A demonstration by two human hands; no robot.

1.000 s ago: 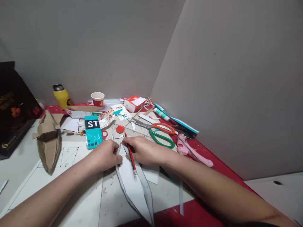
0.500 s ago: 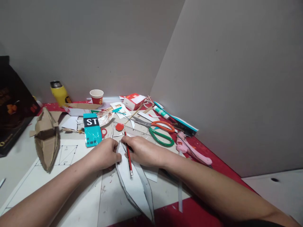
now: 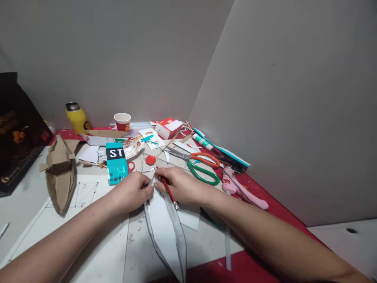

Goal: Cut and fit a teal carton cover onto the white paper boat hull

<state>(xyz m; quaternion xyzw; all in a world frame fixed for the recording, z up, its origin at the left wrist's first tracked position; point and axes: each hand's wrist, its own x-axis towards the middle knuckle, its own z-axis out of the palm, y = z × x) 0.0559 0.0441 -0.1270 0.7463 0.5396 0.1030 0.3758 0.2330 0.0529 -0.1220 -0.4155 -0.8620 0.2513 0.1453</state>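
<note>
A white paper boat hull (image 3: 165,224), long and pointed with dark edges, lies lengthwise before me, its near tip towards the bottom of the view. My left hand (image 3: 136,190) pinches its far end from the left side. Opposite it, my right hand (image 3: 176,186) grips the same end, fingers close to the left thumb. A red pencil (image 3: 170,192) is tucked in the right hand, its eraser end pointing down over the hull. Just beyond the hands are a red octagonal piece (image 3: 150,159) and a clear ruler (image 3: 167,162).
A cardboard boat (image 3: 61,177) sits left on the drawn sheet (image 3: 88,214). Scissors (image 3: 203,169), a pink glue gun (image 3: 244,188) and a glue stick tube (image 3: 203,141) lie right. Behind are a teal packet (image 3: 116,163), paper cup (image 3: 122,122), yellow bottle (image 3: 77,120) and red box (image 3: 168,127).
The pencil has tilted, its eraser end swinging right. Both hands have drawn closer at the hull's far end, and the hull's near tip has shifted slightly left.
</note>
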